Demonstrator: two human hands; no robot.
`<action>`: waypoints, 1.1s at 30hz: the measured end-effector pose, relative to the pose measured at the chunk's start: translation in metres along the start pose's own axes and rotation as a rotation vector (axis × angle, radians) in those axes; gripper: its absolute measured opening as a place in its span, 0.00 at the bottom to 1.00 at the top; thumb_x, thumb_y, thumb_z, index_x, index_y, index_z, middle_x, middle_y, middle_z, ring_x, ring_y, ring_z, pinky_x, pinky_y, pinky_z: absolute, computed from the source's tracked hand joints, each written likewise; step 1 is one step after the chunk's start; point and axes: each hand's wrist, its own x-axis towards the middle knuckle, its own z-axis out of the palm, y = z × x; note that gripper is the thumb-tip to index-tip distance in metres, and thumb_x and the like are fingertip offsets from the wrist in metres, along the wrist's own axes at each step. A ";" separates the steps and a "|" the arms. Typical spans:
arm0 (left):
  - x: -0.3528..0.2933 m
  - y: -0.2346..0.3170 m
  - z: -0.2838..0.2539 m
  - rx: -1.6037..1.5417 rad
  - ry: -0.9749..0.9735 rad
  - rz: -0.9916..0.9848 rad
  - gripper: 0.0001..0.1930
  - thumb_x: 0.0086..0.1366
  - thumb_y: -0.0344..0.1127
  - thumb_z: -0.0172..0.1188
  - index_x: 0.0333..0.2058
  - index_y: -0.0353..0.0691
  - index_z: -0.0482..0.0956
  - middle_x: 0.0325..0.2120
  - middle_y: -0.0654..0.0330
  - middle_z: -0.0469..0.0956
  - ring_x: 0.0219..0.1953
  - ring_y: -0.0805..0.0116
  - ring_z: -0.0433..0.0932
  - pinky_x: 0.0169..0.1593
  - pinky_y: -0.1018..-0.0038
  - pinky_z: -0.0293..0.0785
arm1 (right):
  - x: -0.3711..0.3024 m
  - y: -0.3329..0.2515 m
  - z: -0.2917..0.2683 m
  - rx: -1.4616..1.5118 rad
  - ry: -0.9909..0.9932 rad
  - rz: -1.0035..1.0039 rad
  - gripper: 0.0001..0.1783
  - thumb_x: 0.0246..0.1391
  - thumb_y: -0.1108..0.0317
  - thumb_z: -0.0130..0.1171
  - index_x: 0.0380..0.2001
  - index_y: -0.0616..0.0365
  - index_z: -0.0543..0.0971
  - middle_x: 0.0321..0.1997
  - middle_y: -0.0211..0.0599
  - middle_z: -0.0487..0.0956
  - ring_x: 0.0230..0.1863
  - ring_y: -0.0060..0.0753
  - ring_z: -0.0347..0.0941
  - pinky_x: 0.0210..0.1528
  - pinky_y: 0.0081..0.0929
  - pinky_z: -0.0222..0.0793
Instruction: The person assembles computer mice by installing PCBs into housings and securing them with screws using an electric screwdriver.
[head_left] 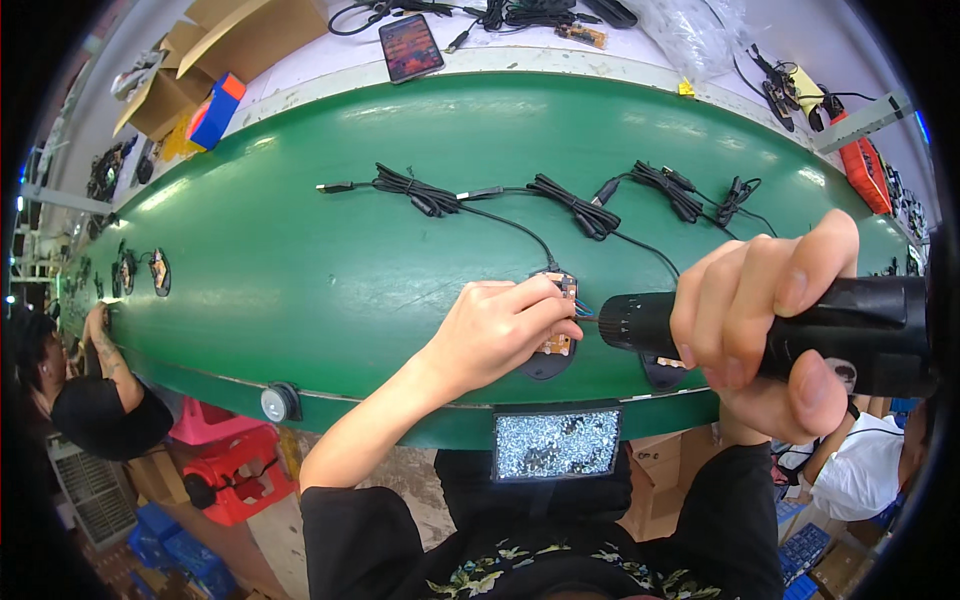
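Observation:
In my right hand (735, 310) is a black electric screwdriver (640, 320), lying almost level with its narrow end toward the left. The fingers wrap around its thick body. My left hand (495, 335) is closed in a pinch over a small orange-brown circuit board (556, 346), which sits in a dark rounded base (545, 368) with a cable at its far end. What the pinched fingertips hold is hidden. Thin coloured wires show between them and the screwdriver's tip. A second dark base (662, 376) with a board lies partly hidden beneath the screwdriver.
Bundled black cables (415, 190) lie across the green belt (300, 230). Beyond it, a shelf holds a phone (411, 48). More boards in bases (160, 272) rest at the far left, near a co-worker (100, 390). A speckled rectangular panel (556, 442) stands at the near edge.

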 end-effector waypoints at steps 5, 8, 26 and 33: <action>-0.002 0.000 0.000 -0.053 0.015 -0.005 0.10 0.51 0.33 0.70 0.29 0.39 0.78 0.28 0.63 0.78 0.23 0.63 0.79 0.25 0.72 0.76 | -0.002 0.003 0.000 0.011 0.015 -0.015 0.21 0.52 0.59 0.63 0.39 0.53 0.63 0.15 0.26 0.69 0.09 0.21 0.63 0.16 0.22 0.65; 0.001 0.003 -0.003 -0.058 0.006 -0.008 0.10 0.51 0.34 0.71 0.30 0.39 0.79 0.28 0.64 0.77 0.23 0.63 0.79 0.26 0.72 0.76 | -0.001 0.003 0.000 0.015 0.003 -0.005 0.21 0.52 0.58 0.63 0.39 0.53 0.63 0.15 0.26 0.69 0.10 0.21 0.63 0.16 0.22 0.65; 0.006 0.002 -0.020 -0.006 -0.328 -0.314 0.42 0.43 0.48 0.77 0.57 0.41 0.71 0.48 0.54 0.74 0.50 0.52 0.72 0.55 0.61 0.68 | -0.001 0.020 0.004 -0.049 0.003 0.060 0.20 0.54 0.60 0.61 0.40 0.55 0.63 0.17 0.28 0.67 0.14 0.22 0.62 0.21 0.23 0.62; 0.005 0.004 -0.014 0.028 -0.286 -0.281 0.41 0.45 0.49 0.76 0.57 0.41 0.71 0.47 0.55 0.74 0.48 0.53 0.72 0.51 0.63 0.68 | -0.002 0.033 0.004 -0.080 0.041 0.072 0.20 0.53 0.60 0.63 0.41 0.54 0.64 0.18 0.28 0.67 0.15 0.22 0.61 0.23 0.24 0.61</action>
